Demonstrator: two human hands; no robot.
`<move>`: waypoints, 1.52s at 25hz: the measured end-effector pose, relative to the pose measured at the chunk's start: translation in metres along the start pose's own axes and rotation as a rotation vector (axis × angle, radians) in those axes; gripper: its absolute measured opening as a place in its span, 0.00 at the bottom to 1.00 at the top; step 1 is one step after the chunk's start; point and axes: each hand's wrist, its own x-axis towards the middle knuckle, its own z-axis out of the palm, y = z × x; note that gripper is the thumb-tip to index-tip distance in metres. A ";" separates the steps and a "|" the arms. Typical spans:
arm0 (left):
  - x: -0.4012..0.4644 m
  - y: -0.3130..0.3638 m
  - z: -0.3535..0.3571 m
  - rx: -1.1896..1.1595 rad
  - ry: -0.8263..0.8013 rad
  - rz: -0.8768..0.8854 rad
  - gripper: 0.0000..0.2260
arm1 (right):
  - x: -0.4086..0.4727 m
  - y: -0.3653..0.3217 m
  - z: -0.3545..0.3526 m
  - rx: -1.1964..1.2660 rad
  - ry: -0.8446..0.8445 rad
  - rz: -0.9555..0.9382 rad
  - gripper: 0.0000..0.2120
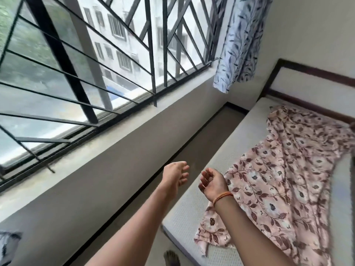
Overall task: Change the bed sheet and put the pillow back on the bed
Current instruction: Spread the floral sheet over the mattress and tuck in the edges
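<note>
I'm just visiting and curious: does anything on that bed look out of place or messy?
Yes. The floral sheet lies bunched and diagonal across the bare mattress, covering only part of it, with one corner dangling off the near edge. No pillow shows on the bed. Both hands, left and right, hold nothing.

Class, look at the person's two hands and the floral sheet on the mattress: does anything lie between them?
Nothing visible does. The left hand and right hand hang empty in the air, and the floral sheet lies crumpled on the bare mattress just beyond the right hand, with only open space between.
</note>
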 end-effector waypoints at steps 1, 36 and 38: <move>0.017 0.012 0.006 0.014 0.001 -0.013 0.02 | 0.013 -0.011 0.010 0.025 0.015 -0.001 0.07; 0.483 0.234 0.424 0.578 -0.766 -0.267 0.04 | 0.364 -0.382 0.105 0.825 0.532 -0.387 0.07; 0.505 0.243 0.486 0.591 -0.776 -0.261 0.04 | 0.395 -0.433 0.085 0.842 0.518 -0.380 0.07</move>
